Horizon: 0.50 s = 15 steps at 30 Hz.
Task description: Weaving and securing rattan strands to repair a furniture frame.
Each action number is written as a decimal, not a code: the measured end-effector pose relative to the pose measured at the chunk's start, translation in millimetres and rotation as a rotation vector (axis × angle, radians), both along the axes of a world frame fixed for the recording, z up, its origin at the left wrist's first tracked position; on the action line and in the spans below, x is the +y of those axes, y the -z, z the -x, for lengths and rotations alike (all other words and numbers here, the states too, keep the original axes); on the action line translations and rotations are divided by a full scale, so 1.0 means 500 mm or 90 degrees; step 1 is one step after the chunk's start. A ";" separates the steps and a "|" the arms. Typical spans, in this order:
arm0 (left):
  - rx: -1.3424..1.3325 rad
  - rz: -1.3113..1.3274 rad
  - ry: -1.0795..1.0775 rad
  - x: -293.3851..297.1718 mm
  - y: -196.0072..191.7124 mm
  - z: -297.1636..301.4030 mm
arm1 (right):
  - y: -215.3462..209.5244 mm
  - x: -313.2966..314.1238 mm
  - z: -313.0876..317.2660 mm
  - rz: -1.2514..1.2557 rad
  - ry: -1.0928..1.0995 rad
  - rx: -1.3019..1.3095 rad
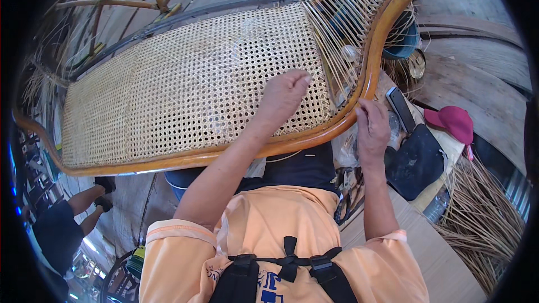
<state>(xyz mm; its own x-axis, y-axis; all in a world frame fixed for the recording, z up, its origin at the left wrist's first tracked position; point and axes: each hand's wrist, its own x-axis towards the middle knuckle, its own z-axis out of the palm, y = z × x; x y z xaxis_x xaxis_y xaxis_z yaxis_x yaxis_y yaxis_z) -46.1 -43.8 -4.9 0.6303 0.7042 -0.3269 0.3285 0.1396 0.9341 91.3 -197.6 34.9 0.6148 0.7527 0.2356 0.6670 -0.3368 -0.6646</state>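
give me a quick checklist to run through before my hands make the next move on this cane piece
1. Left hand over the woven cane panel: ok, though contact is unclear.
2. Strand in that hand's grip: cannot tell, none clearly shows.
3. Right hand by the outer edge of the brown rail: ok.
4. Upper-right strands woven as closely as the panel: not ok, long gaps run between them.
5. Phone off the panel: ok, it lies right of the rail.
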 end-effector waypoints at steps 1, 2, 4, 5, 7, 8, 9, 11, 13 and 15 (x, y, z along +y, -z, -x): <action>0.042 0.012 0.019 -0.012 -0.008 -0.010 | -0.012 0.017 -0.004 0.041 -0.054 -0.066; 0.050 0.007 0.027 -0.031 -0.004 -0.025 | -0.019 0.026 -0.007 0.082 -0.107 -0.133; 0.074 0.015 0.079 -0.041 -0.021 -0.053 | -0.021 0.031 -0.012 0.106 -0.130 -0.165; 0.098 0.034 0.138 -0.043 -0.028 -0.065 | -0.020 0.033 -0.014 0.142 -0.146 -0.197; 0.111 0.005 0.130 -0.047 -0.011 -0.087 | -0.019 0.035 -0.015 0.151 -0.160 -0.221; 0.125 -0.016 0.125 -0.049 0.004 -0.090 | -0.017 0.037 -0.015 0.168 -0.173 -0.244; 0.125 -0.022 0.125 -0.051 0.006 -0.090 | -0.012 0.037 -0.018 0.163 -0.171 -0.245; 0.071 -0.099 0.061 -0.061 0.013 -0.083 | -0.003 0.035 -0.023 0.165 -0.186 -0.278; 0.035 -0.185 -0.006 -0.099 0.025 -0.069 | -0.003 0.034 -0.021 0.155 -0.175 -0.272; -0.003 -0.266 -0.070 -0.116 0.026 -0.062 | 0.000 0.033 -0.019 0.151 -0.163 -0.264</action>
<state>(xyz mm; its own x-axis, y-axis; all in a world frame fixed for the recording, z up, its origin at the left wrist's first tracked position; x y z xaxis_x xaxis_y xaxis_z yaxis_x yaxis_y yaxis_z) -15.2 -101.9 -17.9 0.5444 0.8388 0.0035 0.3286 -0.2170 0.9192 100.6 -181.3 34.9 0.2967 0.9280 0.2256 0.9376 -0.2382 -0.2532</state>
